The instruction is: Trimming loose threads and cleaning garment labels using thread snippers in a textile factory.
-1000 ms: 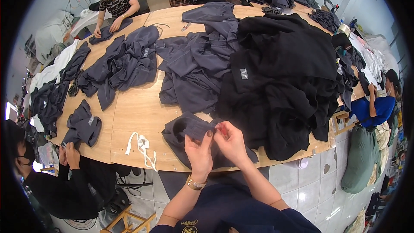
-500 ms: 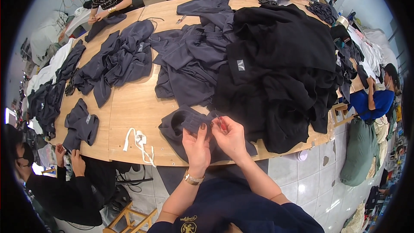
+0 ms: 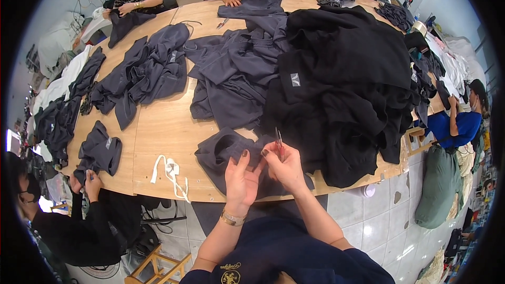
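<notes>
A dark grey garment point(image 3: 213, 150) lies bunched at the table's front edge, below my hands. My left hand point(image 3: 242, 181), palm partly turned up, has its thumb and fingers closed on a fold of it; part of the grip is hidden. In my right hand point(image 3: 285, 167) is a pair of red-handled thread snips point(image 3: 279, 138), its metal tips pointing up and away. The right thumb and fingertips meet close beside the left fingers, at the cloth. Whether a thread is pinched there is too small to tell.
A big heap of black garments point(image 3: 347, 47) fills the table's right side. Grey garments point(image 3: 231, 79) lie beyond my hands and leftward. A white cord point(image 3: 171, 171) lies on the wooden table point(image 3: 158, 137). Co-workers sit around it; a wooden stool point(image 3: 158, 263) stands at lower left.
My right hand has shifted slightly right, and the snips now point more upright. The left thumb has drawn back from the cloth a little. Across the table, a co-worker's hand has come onto a grey garment.
</notes>
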{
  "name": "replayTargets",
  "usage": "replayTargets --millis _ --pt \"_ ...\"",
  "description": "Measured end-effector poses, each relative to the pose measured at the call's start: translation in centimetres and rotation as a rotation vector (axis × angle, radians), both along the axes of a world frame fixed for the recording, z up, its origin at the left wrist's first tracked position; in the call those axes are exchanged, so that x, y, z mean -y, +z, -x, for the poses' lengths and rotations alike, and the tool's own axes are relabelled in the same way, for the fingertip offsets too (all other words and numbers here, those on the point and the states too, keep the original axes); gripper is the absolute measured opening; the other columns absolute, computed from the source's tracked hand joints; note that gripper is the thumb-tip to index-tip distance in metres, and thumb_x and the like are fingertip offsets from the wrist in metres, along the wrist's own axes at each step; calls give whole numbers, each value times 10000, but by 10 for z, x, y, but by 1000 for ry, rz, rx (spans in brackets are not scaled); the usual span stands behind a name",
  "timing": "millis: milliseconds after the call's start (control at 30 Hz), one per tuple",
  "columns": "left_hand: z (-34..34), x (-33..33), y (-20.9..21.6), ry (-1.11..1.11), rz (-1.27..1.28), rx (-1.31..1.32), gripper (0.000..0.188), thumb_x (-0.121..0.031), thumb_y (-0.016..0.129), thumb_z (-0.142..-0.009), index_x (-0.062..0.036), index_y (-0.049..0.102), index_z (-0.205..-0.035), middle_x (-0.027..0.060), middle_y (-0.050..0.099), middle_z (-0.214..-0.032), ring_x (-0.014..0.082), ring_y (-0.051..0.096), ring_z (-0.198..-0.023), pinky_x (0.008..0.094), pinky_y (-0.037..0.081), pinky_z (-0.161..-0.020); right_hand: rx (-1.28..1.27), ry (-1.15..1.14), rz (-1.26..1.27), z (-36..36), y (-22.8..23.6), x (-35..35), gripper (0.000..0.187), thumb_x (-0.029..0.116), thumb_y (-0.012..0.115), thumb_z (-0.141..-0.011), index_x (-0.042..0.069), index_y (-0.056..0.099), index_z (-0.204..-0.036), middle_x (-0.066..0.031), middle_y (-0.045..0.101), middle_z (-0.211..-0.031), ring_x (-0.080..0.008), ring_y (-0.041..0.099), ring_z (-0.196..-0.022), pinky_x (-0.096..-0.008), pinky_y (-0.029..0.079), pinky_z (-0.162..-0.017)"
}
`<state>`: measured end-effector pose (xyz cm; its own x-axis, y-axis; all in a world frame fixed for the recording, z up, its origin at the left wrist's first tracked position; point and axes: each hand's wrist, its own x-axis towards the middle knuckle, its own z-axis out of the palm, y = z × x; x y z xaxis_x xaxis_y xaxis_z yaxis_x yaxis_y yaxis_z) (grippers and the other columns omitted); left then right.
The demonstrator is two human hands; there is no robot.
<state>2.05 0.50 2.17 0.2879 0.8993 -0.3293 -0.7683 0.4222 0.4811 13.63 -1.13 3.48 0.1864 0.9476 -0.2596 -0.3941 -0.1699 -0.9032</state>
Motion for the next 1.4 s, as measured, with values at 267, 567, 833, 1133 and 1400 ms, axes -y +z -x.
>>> replayTargets --millis 267,567,833,1133,1400 --pt "-9 4 -2 120 -198 -214 208 -79 560 -883 -88 484 -1076 30 579 -1043 156 560 -970 355 468 -870 564 -86 -284 5 -12 -5 49 55 563 -821 8 572 -826 44 499 -585 -13 388 -447 -183 296 -406" --pt "-1 -2 6 74 -75 -110 160 -123 541 -900 -98 477 -1045 31 582 -1026 177 581 -954 402 501 -840 -440 33 -90 -11 -4 4 78 108 538 -869 32 518 -868 44 367 -522 -22 295 -393 -209 263 -358" --pt "4 -6 15 36 -17 -77 133 -158 528 -909 -88 509 -1020 45 596 -1009 203 593 -951 394 507 -834 862 -18 -305 -13 -8 12 216 211 599 -847 23 503 -803 -105 499 -599 -203 510 -493 -299 386 -466" --pt "7 -6 9 18 -56 -68 153 -170 506 -920 -94 520 -1052 52 603 -1032 189 592 -951 374 511 -811 1280 -31 -452 -12 -6 8 205 182 647 -776 18 527 -813 -118 550 -634 -289 542 -524 -331 408 -479" --pt "-8 1 2 118 -171 -156 174 -129 501 -921 -82 504 -1089 52 603 -1032 163 589 -937 321 493 -813 534 -94 -281 6 -8 -1 198 107 652 -800 5 486 -763 3 499 -606 -22 408 -546 -205 339 -467"
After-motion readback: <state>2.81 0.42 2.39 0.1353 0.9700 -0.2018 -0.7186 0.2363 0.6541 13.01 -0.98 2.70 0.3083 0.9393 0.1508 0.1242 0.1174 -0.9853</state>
